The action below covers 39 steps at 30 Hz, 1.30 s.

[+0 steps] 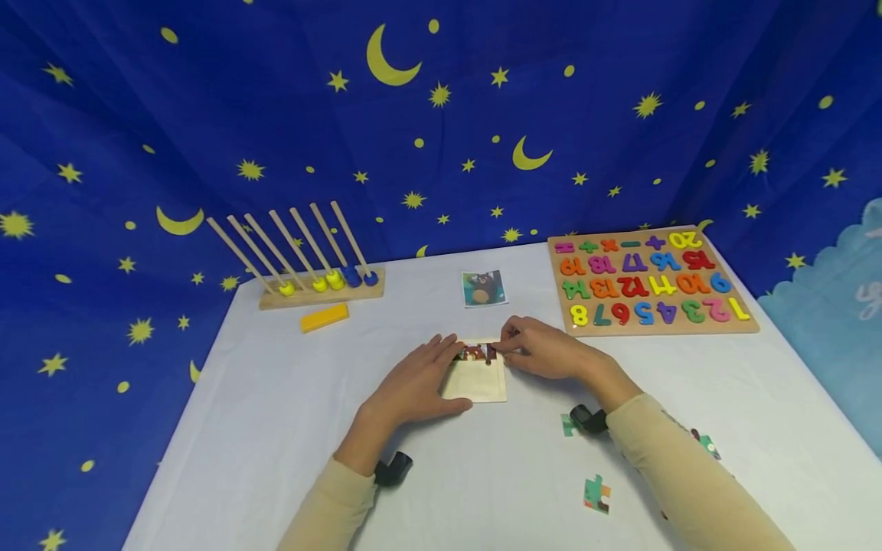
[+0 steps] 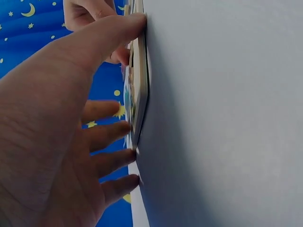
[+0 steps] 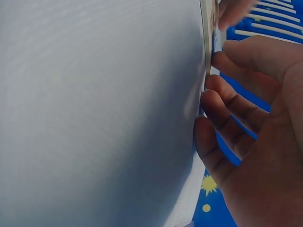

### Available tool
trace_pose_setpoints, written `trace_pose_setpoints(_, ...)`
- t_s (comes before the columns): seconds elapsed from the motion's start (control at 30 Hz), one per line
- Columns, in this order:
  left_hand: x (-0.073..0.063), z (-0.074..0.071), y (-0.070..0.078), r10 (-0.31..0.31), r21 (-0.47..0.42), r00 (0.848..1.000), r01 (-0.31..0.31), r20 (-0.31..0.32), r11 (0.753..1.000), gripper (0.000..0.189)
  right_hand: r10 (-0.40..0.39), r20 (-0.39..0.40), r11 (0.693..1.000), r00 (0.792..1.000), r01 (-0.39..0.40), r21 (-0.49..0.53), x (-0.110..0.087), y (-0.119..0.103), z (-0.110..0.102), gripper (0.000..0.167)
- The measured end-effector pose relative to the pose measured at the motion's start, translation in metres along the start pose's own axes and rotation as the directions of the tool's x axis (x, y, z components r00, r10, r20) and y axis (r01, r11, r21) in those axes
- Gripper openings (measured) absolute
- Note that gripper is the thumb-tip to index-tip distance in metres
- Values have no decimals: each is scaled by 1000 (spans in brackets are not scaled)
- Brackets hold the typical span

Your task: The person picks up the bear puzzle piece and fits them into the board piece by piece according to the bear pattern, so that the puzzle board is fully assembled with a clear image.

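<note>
i judged the puzzle tray (image 1: 478, 385) light, stiff, best edge-held; left fingers (image 2: 108, 136) spread; whether right fingers (image 3: 226, 120) gripped, i couldn't tell.

left hand (image 1: 416, 383) lay palm down, fingers (image 2: 111, 134) spread, thumb (image 2: 113, 35) held wide | right hand (image 1: 540, 348) had its fingers bent, thumb near index finger (image 3: 246, 74) | arms (image 1: 689, 467) reached forward, angled inward

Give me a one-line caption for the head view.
Left hand and right hand at a partly filled wooden jigsaw tray, bear picture card beyond, loose pieces at lower right.
</note>
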<state>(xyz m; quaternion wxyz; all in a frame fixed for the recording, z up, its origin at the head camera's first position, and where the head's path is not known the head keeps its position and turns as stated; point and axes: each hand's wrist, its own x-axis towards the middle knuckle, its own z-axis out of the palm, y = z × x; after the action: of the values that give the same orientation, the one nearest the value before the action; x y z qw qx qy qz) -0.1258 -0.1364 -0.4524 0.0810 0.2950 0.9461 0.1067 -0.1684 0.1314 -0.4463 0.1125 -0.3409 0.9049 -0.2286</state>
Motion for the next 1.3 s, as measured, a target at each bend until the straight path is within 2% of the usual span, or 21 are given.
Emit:
trace_pose_setpoints(0.17,3,3,5,51,72,999,-50,-17,996,83,-15,-6,1000,1000,15,9,0,-1,0,33)
trace_pose_setpoints(0.4,4,3,8,17,126,1000,-18,8,992,78,-7,-5,1000,1000,7,14,0,-1,-1,33)
trace_pose_setpoints(0.87,5,6,10,10,143,1000,-8,-9,990,80,-7,9,1000,1000,7,12,-2,-1,1,35)
trace_pose_setpoints(1.3,6,6,9,-2,106,1000,2,0,994,80,-26,5,1000,1000,26,-2,-1,-3,-2,35)
